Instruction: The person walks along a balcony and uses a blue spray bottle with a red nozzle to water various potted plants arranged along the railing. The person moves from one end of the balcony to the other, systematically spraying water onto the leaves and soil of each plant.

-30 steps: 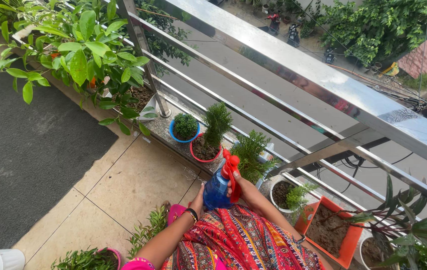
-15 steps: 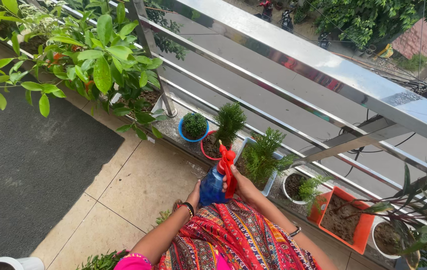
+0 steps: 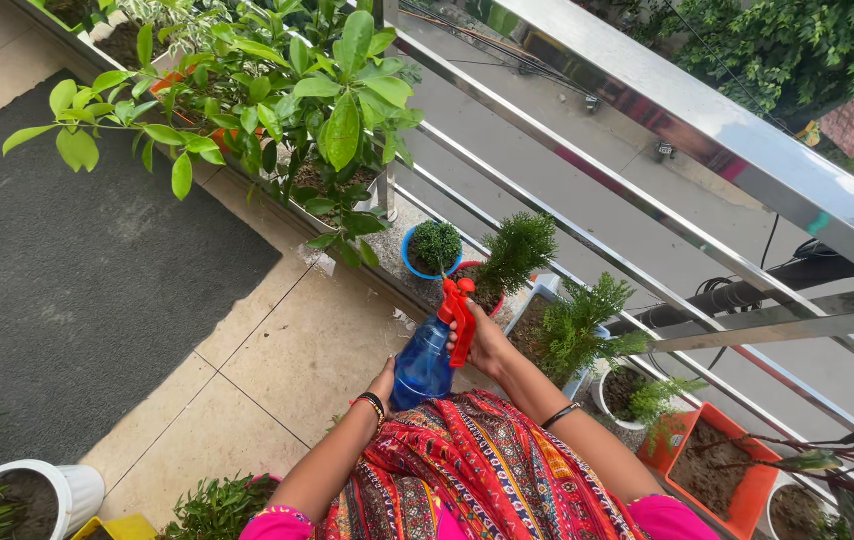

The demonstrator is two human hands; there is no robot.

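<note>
Spray bottle (image 3: 423,366): blue, red trigger, centre frame, nozzle toward small conifer (image 3: 513,255).
Right hand (image 3: 487,340): fingers closed around trigger.
Left hand (image 3: 383,384): cups bottle base.
Tip: hold nozzle level, squeeze evenly.

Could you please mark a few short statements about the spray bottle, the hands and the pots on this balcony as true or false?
1. The spray bottle is blue with a red trigger head. True.
2. The right hand grips the trigger. True.
3. The left hand hangs free of the bottle. False: it supports the bottle's lower body.
4. The small round plant stands in a blue pot. True.
5. The floor mat is bright green. False: it is dark grey.
</note>
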